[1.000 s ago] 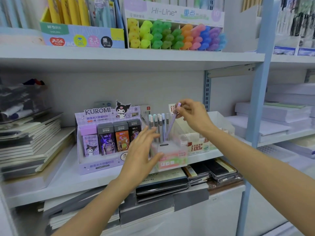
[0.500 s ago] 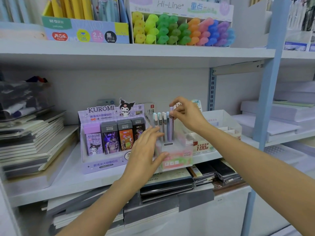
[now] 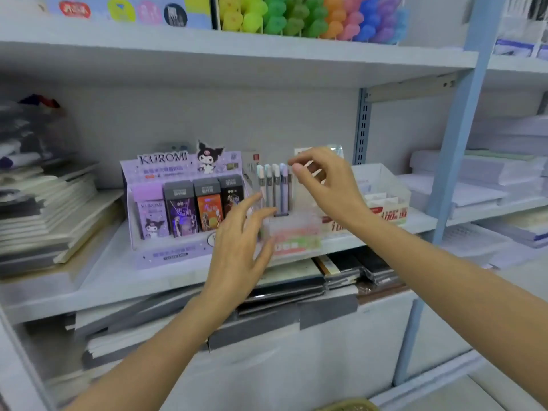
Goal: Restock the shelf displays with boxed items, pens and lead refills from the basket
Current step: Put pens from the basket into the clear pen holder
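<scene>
Four small boxes stand in a row in the purple display at the left of the middle shelf, and nothing about them has changed.

Next along, the left hand keeps its place at the left side of the clear pen stand. Its fingers are straight and spread, holding nothing. Blur hides whether the tips press on the stand or stop just short of it.

The change is in the stand itself. A second ago the lilac pen was pinched at its top and slanting down into the stand. Now it stands upright in the row of pens, its cap level with the others.

Just right of the caps, the right hand has let go. Thumb and forefinger are parted, the other fingers are loosely curled, and there is nothing between them. It hovers close beside the pen tops and touches none that I can make out.

Further right, the clear tray with its red-lettered label sits as it did.

So this one pen looks restocked. Only the rim of the basket shows at the bottom edge, so what is left in it cannot be told. The likely next move is a reach down to it for another item.
</scene>
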Demonstrator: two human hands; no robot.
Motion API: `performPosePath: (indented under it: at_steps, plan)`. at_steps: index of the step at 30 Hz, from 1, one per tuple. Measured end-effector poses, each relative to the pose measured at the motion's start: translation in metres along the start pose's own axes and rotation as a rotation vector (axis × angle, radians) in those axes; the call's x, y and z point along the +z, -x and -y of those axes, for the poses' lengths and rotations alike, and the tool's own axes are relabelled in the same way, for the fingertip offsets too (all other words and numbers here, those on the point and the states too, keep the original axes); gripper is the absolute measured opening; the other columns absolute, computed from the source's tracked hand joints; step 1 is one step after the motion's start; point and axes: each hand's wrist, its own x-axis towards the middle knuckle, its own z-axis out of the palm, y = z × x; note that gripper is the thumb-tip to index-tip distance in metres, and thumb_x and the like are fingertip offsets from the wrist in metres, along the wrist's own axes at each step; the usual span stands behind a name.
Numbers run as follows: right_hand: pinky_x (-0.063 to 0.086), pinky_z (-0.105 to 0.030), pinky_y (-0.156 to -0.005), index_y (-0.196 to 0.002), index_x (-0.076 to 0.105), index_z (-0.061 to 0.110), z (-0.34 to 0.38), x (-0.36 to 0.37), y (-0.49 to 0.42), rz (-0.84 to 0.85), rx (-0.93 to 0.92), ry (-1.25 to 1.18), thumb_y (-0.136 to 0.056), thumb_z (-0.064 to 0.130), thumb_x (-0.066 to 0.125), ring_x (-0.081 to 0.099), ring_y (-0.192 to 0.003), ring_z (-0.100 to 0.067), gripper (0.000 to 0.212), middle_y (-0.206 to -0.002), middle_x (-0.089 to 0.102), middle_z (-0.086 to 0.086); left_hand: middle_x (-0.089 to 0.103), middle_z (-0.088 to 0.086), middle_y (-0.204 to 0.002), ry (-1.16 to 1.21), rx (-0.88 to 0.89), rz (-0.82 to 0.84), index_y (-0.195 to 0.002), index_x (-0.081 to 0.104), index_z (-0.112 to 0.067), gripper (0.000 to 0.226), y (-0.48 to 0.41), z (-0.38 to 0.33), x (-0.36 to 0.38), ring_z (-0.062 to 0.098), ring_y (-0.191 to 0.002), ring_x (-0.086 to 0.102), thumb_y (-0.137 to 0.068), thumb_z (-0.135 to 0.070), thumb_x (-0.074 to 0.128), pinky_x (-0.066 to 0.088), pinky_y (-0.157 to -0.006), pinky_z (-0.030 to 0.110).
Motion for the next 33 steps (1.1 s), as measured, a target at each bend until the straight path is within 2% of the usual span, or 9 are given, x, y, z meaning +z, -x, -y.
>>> performPosePath:
  at_steps: [5, 10, 14, 19, 22, 24, 28, 31, 33]
  plan:
    - [0.047, -0.025, -0.052, -0.082, 0.067, 0.006, 0.018, 0.007, 0.092, 0.173, -0.037, -0.256, -0.098, 0.010, 0.052, 0.056, -0.052, -0.006, 0.023, -0.065, 0.063, -0.004, 0.053, 0.008, -0.107, 0.013, 0.022, -0.053, -0.102, 0.059, -0.010, 0.018, 0.078, -0.006, 0.034, 0.023, -0.100, 0.049, -0.085, -0.010, 0.051, 0.038, -0.083, 0.033]
    - [0.047, -0.023, -0.051, -0.077, 0.069, 0.006, -0.027, 0.059, 0.226, 0.562, 0.205, -0.233, -0.099, 0.018, 0.052, 0.058, -0.050, -0.011, 0.030, -0.061, 0.063, -0.002, 0.058, 0.006, -0.095, 0.126, -0.152, 0.341, -0.095, 0.063, -0.010, 0.017, 0.205, 0.005, 0.095, 0.027, -0.088, 0.055, -0.084, 0.001, 0.057, 0.045, -0.074, 0.038]
    - [0.046, -0.027, -0.067, -0.095, 0.069, 0.007, -0.081, 0.094, 0.334, 0.907, 0.512, -0.096, -0.097, 0.021, 0.057, 0.064, -0.072, -0.021, 0.018, -0.080, 0.069, -0.008, 0.059, 0.013, -0.118, 0.129, -0.399, 0.792, -0.116, 0.063, -0.007, 0.027, 0.317, 0.013, 0.132, 0.032, -0.109, 0.056, -0.091, -0.008, 0.057, 0.042, -0.089, 0.039]
    - [0.047, -0.038, -0.088, -0.121, 0.057, 0.005, -0.120, 0.121, 0.444, 1.182, 0.891, -0.101, -0.097, 0.022, 0.057, 0.058, -0.094, -0.023, 0.030, -0.099, 0.061, -0.005, 0.020, -0.001, -0.160, 0.052, -0.536, 1.160, -0.151, 0.025, -0.018, 0.053, 0.406, 0.016, 0.156, 0.016, -0.140, 0.031, -0.101, -0.029, 0.040, 0.028, -0.108, 0.026]
    - [0.047, -0.036, -0.093, -0.135, 0.044, 0.008, -0.123, 0.141, 0.483, 1.281, 1.074, -0.097, -0.095, 0.038, 0.058, 0.057, -0.112, -0.026, 0.051, -0.124, 0.057, -0.010, 0.014, -0.002, -0.161, 0.091, -0.529, 1.089, -0.152, 0.023, -0.019, 0.058, 0.425, 0.018, 0.164, 0.013, -0.142, 0.029, -0.099, -0.023, 0.044, 0.024, -0.109, 0.021]
    - [0.046, -0.030, -0.084, -0.127, 0.048, 0.010, -0.118, 0.160, 0.502, 1.222, 1.123, -0.071, -0.090, 0.043, 0.064, 0.058, -0.103, -0.021, 0.052, -0.114, 0.059, -0.005, 0.028, 0.000, -0.157, 0.133, -0.553, 0.998, -0.148, 0.034, -0.016, 0.055, 0.432, 0.020, 0.167, 0.015, -0.139, 0.034, -0.096, -0.017, 0.049, 0.023, -0.109, 0.019]
    - [0.036, -0.029, -0.057, -0.096, 0.054, 0.010, -0.105, 0.186, 0.519, 1.154, 1.144, -0.101, -0.088, 0.029, 0.069, 0.051, -0.074, -0.017, 0.026, -0.081, 0.057, -0.004, 0.044, 0.004, -0.145, 0.206, -0.582, 0.884, -0.139, 0.049, -0.011, 0.046, 0.439, 0.022, 0.169, 0.020, -0.133, 0.044, -0.093, -0.009, 0.056, 0.030, -0.109, 0.026]
    - [0.036, -0.033, -0.059, -0.085, 0.055, 0.008, -0.112, 0.185, 0.513, 1.131, 1.180, -0.161, -0.089, 0.022, 0.068, 0.052, -0.068, -0.022, 0.019, -0.073, 0.055, -0.009, 0.047, 0.002, -0.139, 0.242, -0.626, 0.824, -0.131, 0.056, -0.012, 0.037, 0.438, 0.024, 0.170, 0.016, -0.127, 0.045, -0.094, -0.009, 0.055, 0.034, -0.108, 0.028]
    - [0.048, -0.037, -0.072, -0.097, 0.061, 0.002, -0.121, 0.178, 0.505, 1.052, 1.195, -0.218, -0.090, 0.018, 0.067, 0.063, -0.083, -0.027, 0.019, -0.088, 0.067, -0.013, 0.054, 0.002, -0.125, 0.257, -0.700, 0.724, -0.121, 0.062, -0.011, 0.028, 0.431, 0.023, 0.174, 0.015, -0.115, 0.051, -0.094, -0.009, 0.056, 0.040, -0.099, 0.027]
